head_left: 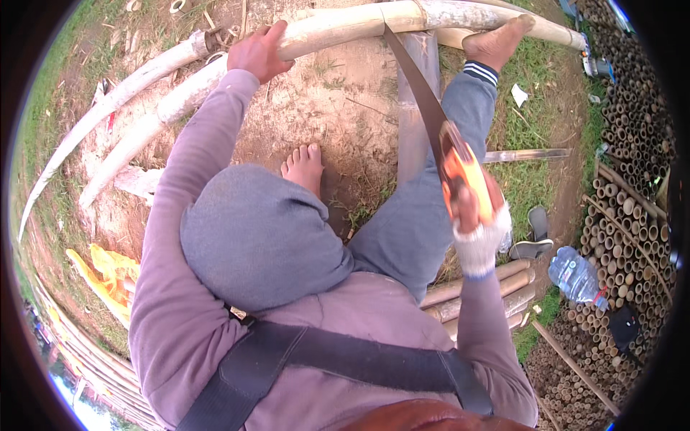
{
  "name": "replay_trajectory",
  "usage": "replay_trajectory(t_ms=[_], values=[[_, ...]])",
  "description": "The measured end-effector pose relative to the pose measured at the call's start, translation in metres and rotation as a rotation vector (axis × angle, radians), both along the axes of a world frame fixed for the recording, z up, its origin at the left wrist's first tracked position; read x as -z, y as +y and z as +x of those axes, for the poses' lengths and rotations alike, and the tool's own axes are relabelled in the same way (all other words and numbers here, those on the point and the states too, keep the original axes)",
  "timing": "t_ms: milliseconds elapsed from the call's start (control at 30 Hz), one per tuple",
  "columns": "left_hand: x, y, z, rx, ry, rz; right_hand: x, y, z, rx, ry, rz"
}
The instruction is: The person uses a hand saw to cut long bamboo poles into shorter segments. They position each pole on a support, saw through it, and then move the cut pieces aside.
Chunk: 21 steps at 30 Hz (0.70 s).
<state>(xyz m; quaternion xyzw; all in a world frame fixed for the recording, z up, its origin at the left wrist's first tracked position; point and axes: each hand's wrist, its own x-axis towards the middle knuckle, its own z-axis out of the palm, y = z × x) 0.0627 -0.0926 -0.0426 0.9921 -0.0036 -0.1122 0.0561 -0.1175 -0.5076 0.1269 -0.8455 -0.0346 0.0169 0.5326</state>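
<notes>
A long pale bamboo pole (334, 30) lies across the far side, bending with the lens. My bare left hand (259, 52) rests over it, its fingers wrapped around the top. In a white knit glove with bare fingers, my right hand (478, 205) grips the orange handle of a hand saw (420, 86). The blade's tip end meets the pole, right of my left hand and near a node. My bare foot (499, 42) presses on the pole farther right. A grey block or beam (418, 72) stands beneath the pole by the blade.
Another pale pole (122, 93) lies at the left. Stacked bamboo (625, 215) fills the right side, near a clear water bottle (575, 276) and dark sandals (533, 241). Cut poles (489, 294) lie beside my right forearm. A yellow plastic bag (111, 276) is at the left.
</notes>
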Motion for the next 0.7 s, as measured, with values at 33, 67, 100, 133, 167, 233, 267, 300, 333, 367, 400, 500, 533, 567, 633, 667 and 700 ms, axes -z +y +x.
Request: replay_trajectory(t_ms=[33,67,100,133,167,233,267,300,333,367,400,500,533,567,633,667,700], values=[[-0.003,-0.001,0.009,0.025,-0.059,0.023,0.010,0.000,0.005,0.021,0.032,0.097],[-0.005,-0.003,0.009,0.030,-0.091,0.023,0.025,0.002,0.013,0.036,0.071,0.198],[0.002,-0.008,0.014,0.060,-0.078,-0.042,0.017,0.020,0.015,0.097,0.098,0.244],[-0.001,-0.007,0.009,0.035,-0.072,-0.012,0.052,0.023,0.049,0.022,-0.054,0.075],[-0.003,-0.007,0.013,0.028,-0.076,-0.028,0.065,0.040,0.084,0.005,-0.221,-0.165],[-0.001,-0.011,0.020,0.057,-0.107,-0.060,0.093,0.068,0.138,0.125,-0.294,-0.204],[-0.001,-0.008,0.015,0.051,-0.102,-0.067,0.091,0.071,0.140,0.100,-0.340,-0.269],[-0.001,-0.007,0.013,0.044,-0.080,-0.060,0.087,0.073,0.139,0.078,-0.387,-0.335],[-0.002,-0.007,0.012,0.039,-0.059,-0.054,0.075,0.065,0.120,0.077,-0.332,-0.307],[-0.003,-0.002,0.013,0.014,-0.039,-0.046,0.059,0.055,0.096,0.057,-0.282,-0.272],[-0.004,0.001,0.023,-0.008,-0.038,-0.040,0.040,0.045,0.072,0.066,-0.180,-0.080],[0.002,0.001,0.013,-0.018,-0.017,-0.052,0.001,0.000,0.000,-0.050,-0.114,-0.141],[0.004,0.000,0.010,0.003,-0.071,-0.050,0.011,0.002,0.005,-0.024,-0.028,0.031],[0.003,-0.002,0.009,0.032,-0.123,-0.042,0.030,0.007,0.012,0.012,0.059,0.210],[-0.006,-0.010,0.012,0.033,-0.088,-0.020,0.073,0.026,0.061,0.065,-0.114,0.015],[-0.004,-0.010,0.013,0.044,-0.113,-0.041,0.090,0.038,0.092,0.082,-0.284,-0.268],[-0.004,-0.012,0.014,0.063,-0.138,-0.058,0.097,0.052,0.118,0.134,-0.332,-0.330]])
